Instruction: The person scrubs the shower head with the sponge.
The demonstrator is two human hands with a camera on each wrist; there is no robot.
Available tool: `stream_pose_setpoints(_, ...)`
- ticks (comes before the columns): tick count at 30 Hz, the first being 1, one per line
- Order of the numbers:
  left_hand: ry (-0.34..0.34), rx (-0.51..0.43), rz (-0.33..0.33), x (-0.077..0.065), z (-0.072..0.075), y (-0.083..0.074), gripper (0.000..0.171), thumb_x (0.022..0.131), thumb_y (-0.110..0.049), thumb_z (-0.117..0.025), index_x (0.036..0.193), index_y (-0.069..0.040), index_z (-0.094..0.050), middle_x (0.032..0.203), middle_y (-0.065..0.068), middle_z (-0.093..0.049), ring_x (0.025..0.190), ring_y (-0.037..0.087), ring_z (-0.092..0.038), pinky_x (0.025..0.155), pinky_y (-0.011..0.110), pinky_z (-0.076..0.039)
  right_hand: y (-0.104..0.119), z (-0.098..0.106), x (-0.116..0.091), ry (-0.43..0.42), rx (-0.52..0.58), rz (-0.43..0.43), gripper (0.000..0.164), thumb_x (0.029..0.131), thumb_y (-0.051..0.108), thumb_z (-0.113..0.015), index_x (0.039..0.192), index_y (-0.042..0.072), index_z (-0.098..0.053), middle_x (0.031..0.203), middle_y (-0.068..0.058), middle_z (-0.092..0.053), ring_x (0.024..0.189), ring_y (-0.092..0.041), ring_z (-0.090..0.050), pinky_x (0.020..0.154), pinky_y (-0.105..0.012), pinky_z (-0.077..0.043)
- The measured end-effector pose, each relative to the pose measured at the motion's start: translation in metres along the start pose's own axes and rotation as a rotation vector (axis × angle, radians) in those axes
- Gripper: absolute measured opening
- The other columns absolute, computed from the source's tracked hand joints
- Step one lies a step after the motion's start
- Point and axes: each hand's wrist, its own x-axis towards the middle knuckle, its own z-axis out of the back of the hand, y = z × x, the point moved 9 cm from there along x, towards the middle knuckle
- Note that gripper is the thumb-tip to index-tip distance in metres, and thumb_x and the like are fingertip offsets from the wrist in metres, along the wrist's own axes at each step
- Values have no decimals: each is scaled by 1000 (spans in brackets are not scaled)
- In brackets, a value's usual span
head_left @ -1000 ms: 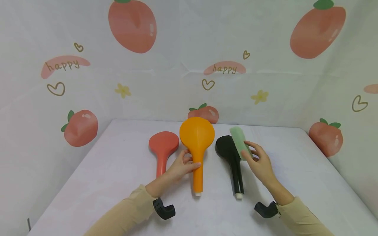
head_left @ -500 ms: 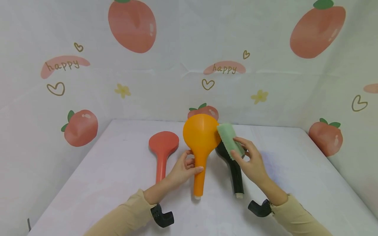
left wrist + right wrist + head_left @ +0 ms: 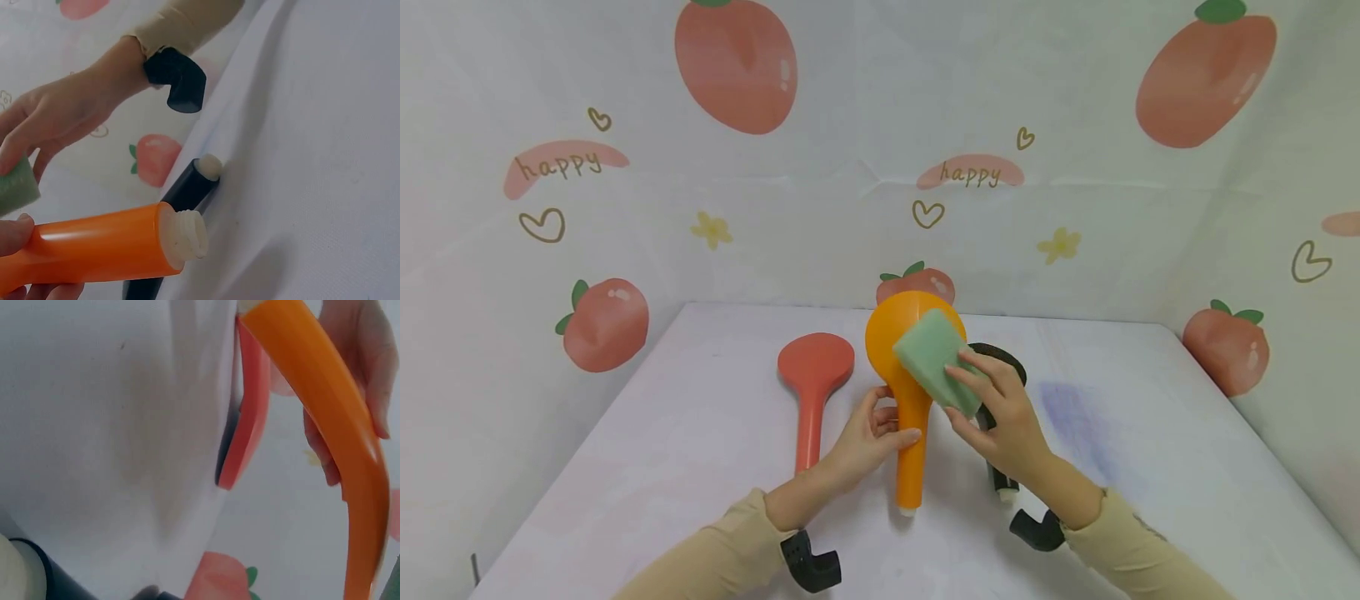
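Observation:
An orange shower head tilts up in my left hand, which grips it round the handle. Its white threaded end points towards me in the left wrist view. With thumb and fingertips, my right hand pinches a green sponge, which overlaps the lower right of the orange head and its neck. Behind that hand lies a black shower head, partly hidden. A red shower head lies to the left, its handle end covered by my left forearm.
All of this is on or over a white-covered table. A bluish-purple smudge marks the cover right of the black shower head. A white cloth with printed fruit hangs behind the table. Dark camera mounts sit at both wrists.
My right hand has carried the sponge leftward, from over the black shower head to the orange one. The orange shower head has shifted slightly right in my left hand.

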Motion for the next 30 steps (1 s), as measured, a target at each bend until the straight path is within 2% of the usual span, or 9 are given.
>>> stream_pose_setpoints(3, 1, 1, -12, -1, 0, -1, 59, 87, -16, -65, 134, -6, -30, 122, 20, -56, 104, 21, -58, 94, 32, -51, 11, -8, 0, 19, -29, 103, 36, 92, 35, -54, 113, 6, -64, 122, -17, -57, 111, -34, -48, 107, -23, -34)
stream_pose_setpoints(7, 6, -8, -29, -2, -1, -1, 61, 87, -15, -64, 136, -9, -28, 127, 17, -51, 110, 23, -56, 96, 34, -50, 16, -17, -4, 58, -65, 165, 34, 93, 34, -53, 114, 9, -64, 123, -16, -57, 112, -37, -48, 109, -31, -34)
stream_pose_setpoints(12, 20, -18, -71, -3, -2, -4, 64, 87, -10, -63, 139, -12, -26, 131, 10, -41, 113, 23, -54, 96, 34, -49, 19, -23, -9, 92, -123, 223, 35, 94, 35, -50, 116, 11, -64, 124, -14, -58, 112, -41, -48, 99, -47, -40)
stream_pose_setpoints(18, 38, -29, -103, -4, -2, -6, 66, 87, -8, -62, 141, -15, -24, 130, 14, -45, 108, 22, -54, 92, 32, -49, 23, -23, -10, 139, -173, 265, 35, 96, 36, -46, 116, 15, -65, 124, -13, -58, 109, -40, -50, 90, -49, -45)
stream_pose_setpoints(21, 28, -21, -81, -4, 0, -3, 64, 87, -11, -63, 139, -13, -26, 128, 16, -48, 108, 22, -55, 93, 33, -50, 22, -20, -8, 139, -183, 267, 35, 96, 36, -45, 115, 14, -65, 122, -14, -59, 109, -39, -50, 91, -47, -45)
stream_pose_setpoints(24, 11, -16, -40, -4, 2, 1, 63, 87, -15, -65, 137, -11, -28, 129, 16, -50, 110, 23, -55, 95, 34, -50, 17, -13, -5, 97, -173, 256, 34, 95, 34, -47, 113, 12, -65, 121, -15, -59, 108, -40, -50, 92, -46, -44)
stream_pose_setpoints(28, 8, -27, -7, -3, 4, 5, 62, 86, -16, -66, 135, -9, -29, 126, 19, -56, 108, 23, -58, 96, 33, -50, 5, -3, 0, 22, -156, 200, 34, 95, 31, -49, 112, 7, -66, 119, -20, -59, 106, -42, -51, 92, -49, -41)
stream_pose_setpoints(30, 15, -38, -4, -3, 4, 6, 62, 86, -16, -66, 135, -8, -29, 125, 19, -56, 107, 22, -59, 95, 31, -50, -5, 2, 1, -5, -152, 144, 36, 95, 33, -49, 112, 5, -65, 120, -22, -59, 105, -43, -50, 90, -50, -40)
